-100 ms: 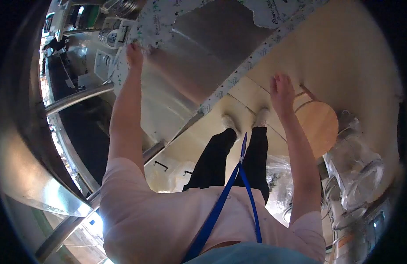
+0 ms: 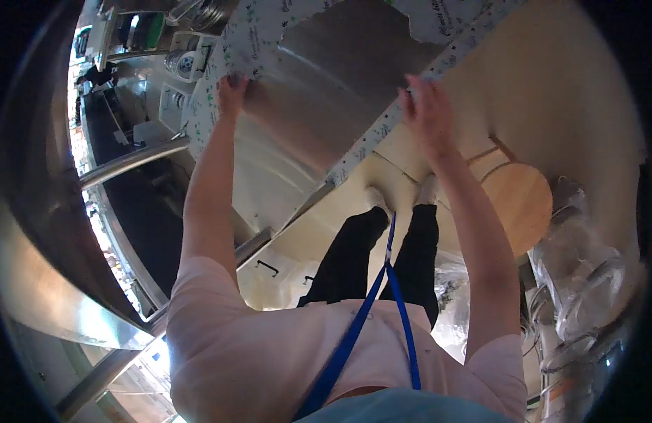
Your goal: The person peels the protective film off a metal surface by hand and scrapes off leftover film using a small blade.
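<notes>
A shiny metal sheet (image 2: 326, 84) lies on the counter, bare in the middle, with printed protective film (image 2: 259, 25) along its borders. At the left border, my left hand (image 2: 231, 97) is down on the sheet with its fingers bent together; what is between the fingertips is hidden. My right hand (image 2: 428, 116) holds nothing visible. Its fingers are apart and slightly curled, over the film strip (image 2: 382, 134) on the sheet's near right edge. Whether it touches the strip is unclear.
A round wooden stool (image 2: 518, 204) stands at the right, beside clear plastic wrapping (image 2: 576, 261). A metal rail (image 2: 132, 162) and white fixtures (image 2: 181, 65) are at the left. My shoes (image 2: 375, 197) are on the pale floor below the sheet.
My right hand has moved up and left to the sheet's edge, and its fingers have spread. My left hand has shifted slightly right. The whole view has shifted a little.
</notes>
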Motion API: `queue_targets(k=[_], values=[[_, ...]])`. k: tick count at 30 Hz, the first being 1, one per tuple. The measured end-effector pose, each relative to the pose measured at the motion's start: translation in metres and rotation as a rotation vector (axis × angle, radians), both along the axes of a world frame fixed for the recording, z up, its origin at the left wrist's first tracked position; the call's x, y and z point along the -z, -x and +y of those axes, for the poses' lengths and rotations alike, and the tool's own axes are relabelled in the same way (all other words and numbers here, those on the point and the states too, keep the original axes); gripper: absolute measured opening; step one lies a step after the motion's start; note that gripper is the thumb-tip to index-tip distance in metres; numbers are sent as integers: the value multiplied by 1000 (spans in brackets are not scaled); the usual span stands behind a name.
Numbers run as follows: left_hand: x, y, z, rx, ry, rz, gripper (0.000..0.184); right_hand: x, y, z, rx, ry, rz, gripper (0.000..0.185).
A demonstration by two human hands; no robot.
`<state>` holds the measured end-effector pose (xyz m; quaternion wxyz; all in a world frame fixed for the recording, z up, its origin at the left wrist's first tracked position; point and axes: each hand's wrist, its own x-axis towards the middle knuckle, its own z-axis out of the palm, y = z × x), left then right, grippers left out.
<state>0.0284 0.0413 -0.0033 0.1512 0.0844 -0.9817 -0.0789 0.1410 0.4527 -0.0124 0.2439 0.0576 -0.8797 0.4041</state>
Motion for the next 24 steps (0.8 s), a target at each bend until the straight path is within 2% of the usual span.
queue_targets(k=[1,4,7,9,10,12,14,15,16,17,19,21,23,24], values=[[11,-8,-1,59,79,17,22,-6,9,-13,-19,30,69,26],[31,27,-47,180,-14,-6,22,2,45,-49,-38,32,51,19],[-11,42,-34,63,418,108,22,9,42,-58,30,-182,9,18],[-32,57,-49,-150,316,343,20,13,41,-59,41,-184,-1,18],[-58,57,-36,-213,219,305,19,15,39,-58,46,-190,-5,18],[-77,64,-53,-10,148,187,21,21,42,-62,82,-166,54,14],[-55,61,-60,-28,-35,-102,22,20,42,-65,83,-148,62,14],[-43,44,-50,221,-28,-125,27,19,41,-63,70,-153,39,16],[-26,37,-50,199,-175,-320,30,18,40,-59,60,-166,12,18],[-27,18,-18,182,-94,-335,32,20,39,-58,29,-165,-8,19],[13,16,-34,371,-58,-244,32,28,39,-56,5,-190,-41,20],[2,11,-13,309,-211,-270,30,28,40,-59,13,-116,3,21],[25,23,-28,184,-2,-77,22,18,39,-54,30,-117,-20,22],[24,34,-20,142,-50,13,20,14,38,-53,32,-113,-31,22]])
